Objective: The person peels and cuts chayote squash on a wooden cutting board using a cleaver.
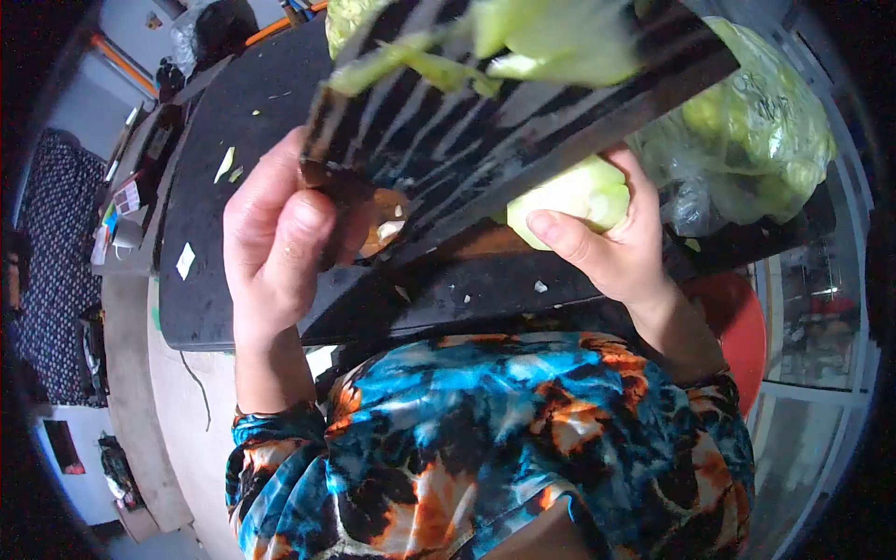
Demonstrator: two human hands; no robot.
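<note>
My left hand is closed around the handle end of a broad, dark cleaver, and its fingers mostly hide the handle. The wet, streaked blade is raised and slants across the view to the upper right. Pale green vegetable pieces, blurred by motion, show at its upper part. Below the blade's right side, my right hand grips a rounded, pale green vegetable with whitish cut faces, thumb across its front. Part of a brown wooden board shows beneath the blade, with the rest covered.
A clear plastic bag of green vegetables stands at the right of the black table. Small scraps lie about, including a green sliver and a white bit. A red stool is at the right, a white mug at the left.
</note>
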